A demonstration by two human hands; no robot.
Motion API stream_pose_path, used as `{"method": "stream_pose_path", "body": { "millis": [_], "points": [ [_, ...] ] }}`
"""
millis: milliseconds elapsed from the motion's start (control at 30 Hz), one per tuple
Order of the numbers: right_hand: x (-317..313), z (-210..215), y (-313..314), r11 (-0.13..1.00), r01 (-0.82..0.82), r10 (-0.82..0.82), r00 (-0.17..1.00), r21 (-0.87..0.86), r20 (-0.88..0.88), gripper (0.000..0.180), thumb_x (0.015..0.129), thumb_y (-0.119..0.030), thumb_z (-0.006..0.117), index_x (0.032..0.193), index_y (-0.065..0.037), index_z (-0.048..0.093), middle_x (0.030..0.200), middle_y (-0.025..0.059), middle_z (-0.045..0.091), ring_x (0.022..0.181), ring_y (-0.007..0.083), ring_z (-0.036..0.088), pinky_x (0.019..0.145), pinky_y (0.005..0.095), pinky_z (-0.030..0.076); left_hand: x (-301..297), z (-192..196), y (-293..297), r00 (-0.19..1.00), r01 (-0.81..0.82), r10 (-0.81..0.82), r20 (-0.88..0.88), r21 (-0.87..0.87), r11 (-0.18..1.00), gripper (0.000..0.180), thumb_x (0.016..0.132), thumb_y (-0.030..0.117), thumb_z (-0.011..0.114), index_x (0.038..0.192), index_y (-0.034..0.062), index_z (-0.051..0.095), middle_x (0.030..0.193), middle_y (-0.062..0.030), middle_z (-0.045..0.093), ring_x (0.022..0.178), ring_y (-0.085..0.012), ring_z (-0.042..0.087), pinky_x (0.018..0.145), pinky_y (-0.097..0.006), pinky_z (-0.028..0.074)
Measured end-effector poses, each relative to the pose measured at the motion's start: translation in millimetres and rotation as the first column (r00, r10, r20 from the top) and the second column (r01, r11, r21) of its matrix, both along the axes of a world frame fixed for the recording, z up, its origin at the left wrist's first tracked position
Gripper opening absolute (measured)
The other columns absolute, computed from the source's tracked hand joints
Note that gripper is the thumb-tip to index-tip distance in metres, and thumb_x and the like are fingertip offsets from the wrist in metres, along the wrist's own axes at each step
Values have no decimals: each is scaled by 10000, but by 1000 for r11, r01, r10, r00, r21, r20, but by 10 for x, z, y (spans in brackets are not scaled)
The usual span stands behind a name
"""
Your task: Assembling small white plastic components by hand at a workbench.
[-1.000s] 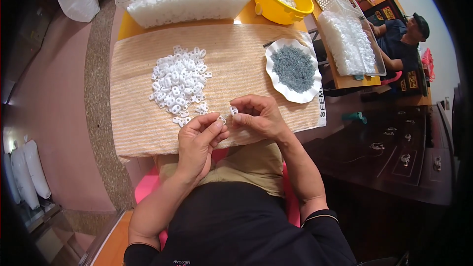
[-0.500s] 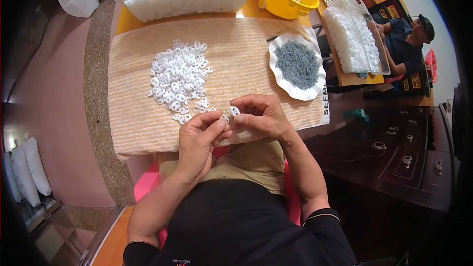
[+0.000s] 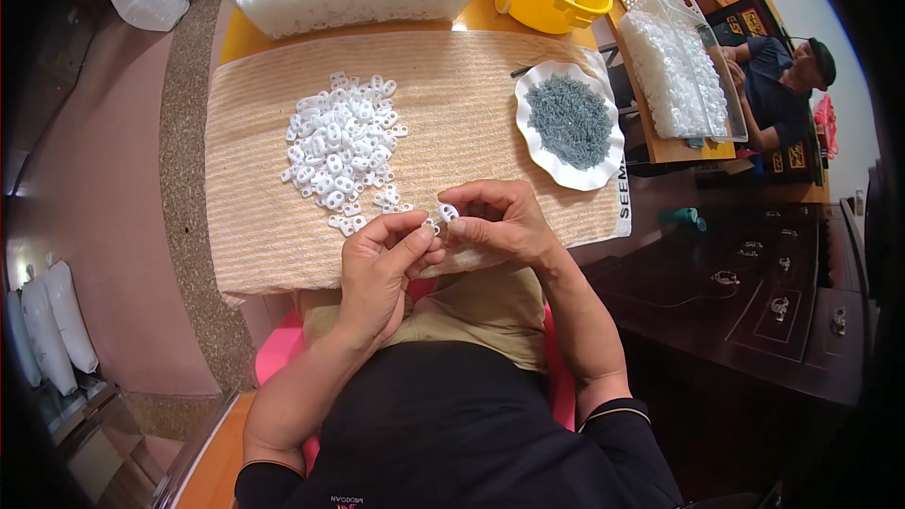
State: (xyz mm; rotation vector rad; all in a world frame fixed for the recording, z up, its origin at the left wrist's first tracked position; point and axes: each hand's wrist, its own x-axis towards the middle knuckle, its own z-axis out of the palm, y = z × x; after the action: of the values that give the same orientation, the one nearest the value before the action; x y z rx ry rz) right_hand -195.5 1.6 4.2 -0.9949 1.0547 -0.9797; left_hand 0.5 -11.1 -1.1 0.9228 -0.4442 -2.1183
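Note:
Both hands meet over the near edge of a striped towel [image 3: 452, 123]. Between the thumb and forefinger of my right hand [image 3: 500, 221] is a small white oval plastic piece with two holes [image 3: 449, 213]. My left hand [image 3: 385, 259] pinches another small white plastic piece [image 3: 431, 225], mostly covered by the fingertips, right beside the first. A heap of similar white two-holed pieces [image 3: 344, 146] lies ahead and to the left, with several loose ones near my left fingers. To the far right, a white scalloped plate [image 3: 603, 165] holds many small grey slender parts [image 3: 568, 121].
A clear tub of white pieces [image 3: 363, 5] stands at the back beside a yellow basin [image 3: 514, 5]. At right are another clear bin of white parts [image 3: 674, 75] and a seated person [image 3: 778, 85]. A dark wooden cabinet [image 3: 754, 292] is at my right, white bags [image 3: 71, 320] far left.
My hands and the two white pieces keep almost the same pose. The person at the right has shifted slightly.

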Motion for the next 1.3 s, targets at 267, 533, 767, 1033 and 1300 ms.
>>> {"method": "stream_pose_path", "body": {
  "millis": [267, 533, 767, 1033, 1300],
  "points": [
    [-14, -29, 3, 1000, -7, 7, 1000, -1, 14, 307, 847, -6, 662, 1144, 41, 599, 938, 82, 676, 829, 121, 648, 735, 235, 521, -1, 0, 0, 1000, 9, -9, 8, 1, 1000, 165, 877, 27, 624, 1034, -15, 595, 862, -99, 655, 763, -142, 658, 705, -255, 579],
    [8, -7, 4, 1000, -6, 5, 1000, 19, 28, 310, 834, -1, 678, 1134, 37, 609, 935, 67, 671, 845, 105, 635, 743, 225, 514, -11, 6, 2, 1000, 9, -8, 25, -28, 1000, 162, 875, 29, 629, 1027, -15, 596, 868, -101, 657, 761, -140, 658, 703, -246, 575],
    [41, 2, 11, 1000, 9, -9, 1000, 29, 11, 304, 829, 0, 685, 1123, 34, 618, 932, 63, 668, 841, 100, 631, 748, 222, 511, -17, 5, 8, 999, 6, -5, 32, -29, 1000, 154, 874, 36, 633, 1018, -9, 603, 864, -96, 657, 752, -136, 654, 695, -241, 572],
    [78, -32, 16, 1000, 9, -10, 999, 7, 46, 274, 831, -3, 685, 1096, 29, 623, 897, 45, 658, 815, 82, 619, 715, 208, 505, -15, -1, 13, 1000, 13, -12, 29, -28, 1000, 150, 871, 34, 634, 1014, -3, 610, 862, -89, 656, 743, -136, 650, 695, -238, 567],
    [77, -13, 16, 999, 16, -17, 999, 38, 28, 278, 825, 10, 683, 1096, 31, 626, 894, 44, 655, 819, 78, 617, 717, 208, 505, -14, 1, 9, 999, 17, -16, 30, -30, 999, 151, 870, 28, 632, 1015, -5, 604, 861, -91, 656, 733, -140, 653, 694, -244, 568]
  ]
}}
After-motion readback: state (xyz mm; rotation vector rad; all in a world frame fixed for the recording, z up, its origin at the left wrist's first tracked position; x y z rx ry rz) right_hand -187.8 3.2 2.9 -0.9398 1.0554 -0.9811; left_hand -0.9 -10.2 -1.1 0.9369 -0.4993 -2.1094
